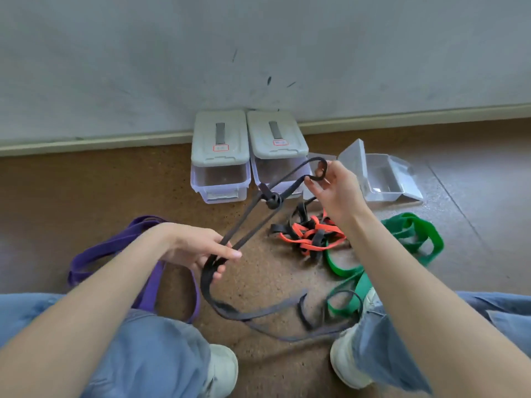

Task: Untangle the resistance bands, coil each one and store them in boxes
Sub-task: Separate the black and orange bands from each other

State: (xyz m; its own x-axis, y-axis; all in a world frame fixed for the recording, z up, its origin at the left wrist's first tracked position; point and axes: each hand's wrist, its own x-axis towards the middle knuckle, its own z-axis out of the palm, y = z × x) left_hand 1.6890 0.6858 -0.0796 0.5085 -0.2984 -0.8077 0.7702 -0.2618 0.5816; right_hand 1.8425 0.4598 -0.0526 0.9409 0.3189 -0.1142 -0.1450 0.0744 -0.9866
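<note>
From the head camera, a long flat black rubber resistance band was stretched taut between both hands, its long axis running diagonally from lower left up to upper right, with a tight knot partway along. The left hand had its grip closed around the doubled strands, and the slack tail drooped below onto the speckled brown cork-like floor between two pale sneakers. The right hand pinched the band's looped upper end between thumb and fingers, in front of the boxes. On the floor lay a tangled heap of orange and black bands, a wide green band just beside it, and a wide purple band at the left. Against the grey wall stood two clear plastic boxes, each with a grey lid shut; an open clear box sat to their right.
</note>
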